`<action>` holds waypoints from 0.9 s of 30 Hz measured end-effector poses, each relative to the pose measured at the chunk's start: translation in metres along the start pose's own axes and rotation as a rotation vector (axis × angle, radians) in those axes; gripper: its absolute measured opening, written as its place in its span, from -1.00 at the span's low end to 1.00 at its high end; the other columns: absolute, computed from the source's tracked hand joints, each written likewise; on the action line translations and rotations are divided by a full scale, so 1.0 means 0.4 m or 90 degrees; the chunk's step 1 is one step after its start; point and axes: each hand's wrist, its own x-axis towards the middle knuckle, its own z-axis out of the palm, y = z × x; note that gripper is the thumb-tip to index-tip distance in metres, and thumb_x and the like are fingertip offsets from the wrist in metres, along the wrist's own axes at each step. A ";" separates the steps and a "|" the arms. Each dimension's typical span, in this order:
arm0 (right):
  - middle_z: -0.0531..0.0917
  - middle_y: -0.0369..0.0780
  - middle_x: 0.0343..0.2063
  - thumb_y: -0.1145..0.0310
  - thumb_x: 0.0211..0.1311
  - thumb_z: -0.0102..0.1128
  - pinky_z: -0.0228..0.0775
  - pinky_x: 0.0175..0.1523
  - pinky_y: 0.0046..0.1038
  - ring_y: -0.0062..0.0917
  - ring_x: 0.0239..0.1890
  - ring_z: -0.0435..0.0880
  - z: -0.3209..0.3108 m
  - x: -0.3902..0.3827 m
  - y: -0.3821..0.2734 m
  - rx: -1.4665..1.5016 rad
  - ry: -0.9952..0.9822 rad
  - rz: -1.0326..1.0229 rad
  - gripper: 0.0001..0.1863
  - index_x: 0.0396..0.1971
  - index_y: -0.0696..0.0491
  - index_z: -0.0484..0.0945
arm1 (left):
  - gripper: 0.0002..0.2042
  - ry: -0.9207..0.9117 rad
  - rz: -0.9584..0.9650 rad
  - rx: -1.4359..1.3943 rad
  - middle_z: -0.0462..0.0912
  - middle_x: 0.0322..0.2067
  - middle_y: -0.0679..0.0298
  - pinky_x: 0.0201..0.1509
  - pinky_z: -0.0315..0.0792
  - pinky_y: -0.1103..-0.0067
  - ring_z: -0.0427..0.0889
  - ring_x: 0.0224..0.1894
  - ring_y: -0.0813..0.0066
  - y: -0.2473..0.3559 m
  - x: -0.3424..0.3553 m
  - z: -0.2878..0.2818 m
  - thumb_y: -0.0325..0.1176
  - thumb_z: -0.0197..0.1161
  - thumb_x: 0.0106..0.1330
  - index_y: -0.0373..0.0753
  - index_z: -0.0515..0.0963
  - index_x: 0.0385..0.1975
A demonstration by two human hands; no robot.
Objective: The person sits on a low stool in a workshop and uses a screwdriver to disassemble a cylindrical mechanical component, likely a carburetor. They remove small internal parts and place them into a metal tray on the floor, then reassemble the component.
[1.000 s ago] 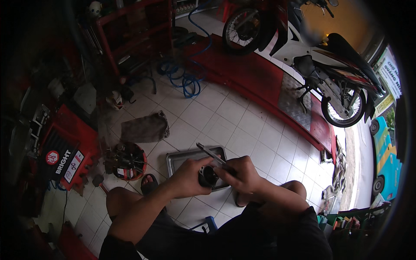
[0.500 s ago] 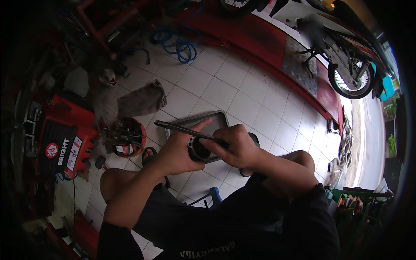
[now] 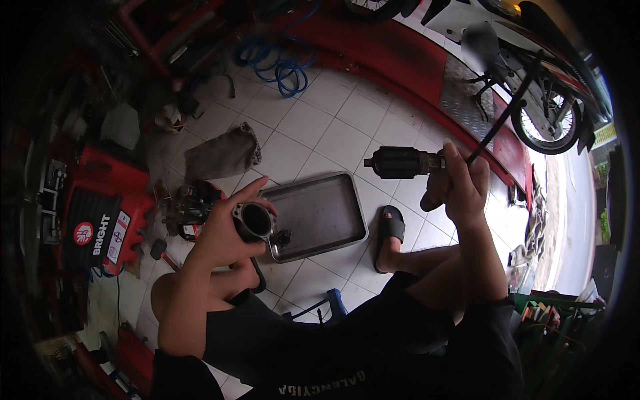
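Observation:
My left hand [image 3: 220, 233] is wrapped round a hollow cylindrical motor housing [image 3: 255, 221], its open round end facing up. Well apart to the right, my raised right hand [image 3: 463, 190] grips a motor armature [image 3: 398, 163] by one end, so that its dark ribbed body points left. In the same hand a long dark metal bar [image 3: 503, 123] slants up and to the right. Beneath and between the hands is a shallow metal tray [image 3: 323, 217]. A small dark part [image 3: 283, 239] lies at its left end, beside the housing.
A grey cloth [image 3: 223, 152] and a round red container of tools and parts [image 3: 190, 207] lie left on the tiles, near a red case [image 3: 97, 207]. Blue hose [image 3: 280, 67] coils farther off. A motorcycle [image 3: 527, 87] stands by a red platform [image 3: 387, 60]. A hammer [image 3: 160, 251] lies near my left knee.
My hands have moved apart. The armature now shows out of the housing in my right hand, which has gone right and up with the bar; my left hand shifted left with the housing.

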 end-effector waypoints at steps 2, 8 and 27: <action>0.36 -0.39 -0.80 0.18 0.55 0.01 0.19 -0.66 -0.56 -0.73 -0.79 0.30 -0.002 0.022 0.050 0.090 -0.023 0.084 -0.52 -0.63 0.08 0.40 | -0.09 0.042 0.013 -0.034 0.74 -0.17 0.26 0.16 0.46 0.60 0.68 -0.08 0.58 -0.029 -0.016 -0.028 -0.62 0.32 -0.20 -0.26 0.30 0.39; 0.35 -0.35 -0.81 0.06 0.45 0.17 0.19 -0.59 -0.46 -0.68 -0.72 0.33 0.071 0.024 0.202 -0.249 -0.105 0.232 -0.44 -0.68 0.17 0.48 | -0.18 0.097 0.192 -0.030 0.71 -0.13 0.16 0.06 0.50 0.59 0.65 -0.12 0.56 -0.034 -0.025 -0.001 -0.61 0.38 -0.20 -0.38 0.38 0.28; 0.68 -0.07 -0.57 0.00 0.38 0.18 0.53 -0.39 -0.26 -0.33 -0.46 0.74 0.645 -0.292 1.100 -0.298 0.097 0.561 -0.46 -0.54 0.23 0.62 | -0.68 0.329 -0.302 -0.761 0.65 -0.05 0.15 -0.12 0.53 0.43 0.57 -0.19 0.42 -0.091 0.058 -0.023 -0.40 0.34 0.25 -0.28 0.52 -0.02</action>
